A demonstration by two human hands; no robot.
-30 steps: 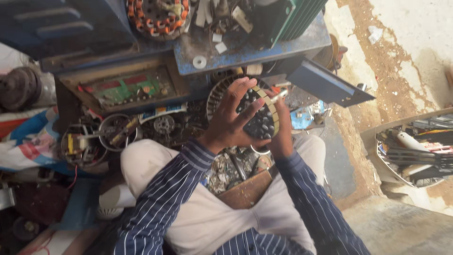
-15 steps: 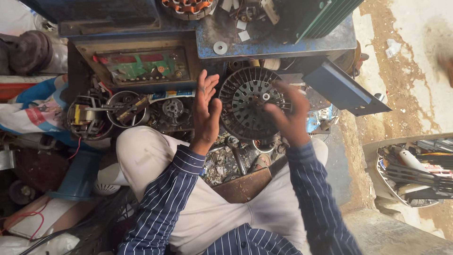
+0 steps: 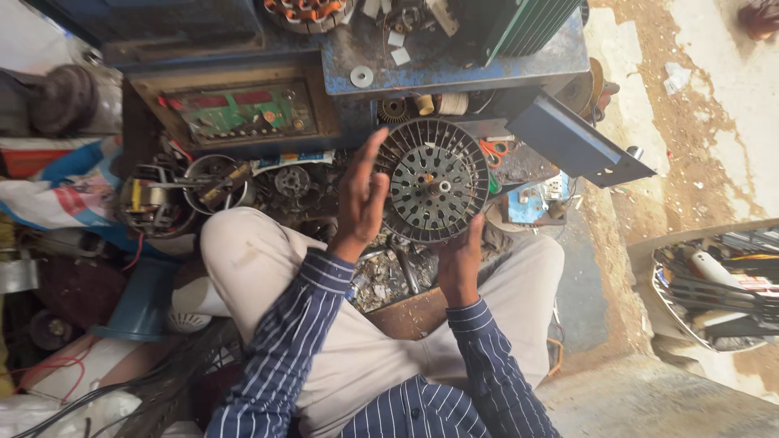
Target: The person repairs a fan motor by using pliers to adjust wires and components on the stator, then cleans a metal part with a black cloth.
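The dark round metal rotor disc with radial fins and slotted face (image 3: 432, 180) is held upright above the person's lap, in front of the cluttered blue metal worktop (image 3: 454, 61). The right hand (image 3: 459, 264) supports it from below at the lower rim; its grip is curled under the edge, though the fingertips are hidden behind the disc. The left hand (image 3: 361, 199) stands just beside the left rim, its grip spread, palm toward the disc, fingertips at or near the edge; contact cannot be confirmed.

Handling judgement: the disc appears to be stacked or cast metal, so expect it to be heavy for its size and fully rigid. The thin fins at the rim look liable to bend or to dig into skin. The surface looks dull and possibly oily, so slippage is possible. Best hold: both palms on opposite rim sections, or one hand under the rim and the other at the central hub with its short shaft (image 3: 441, 186).
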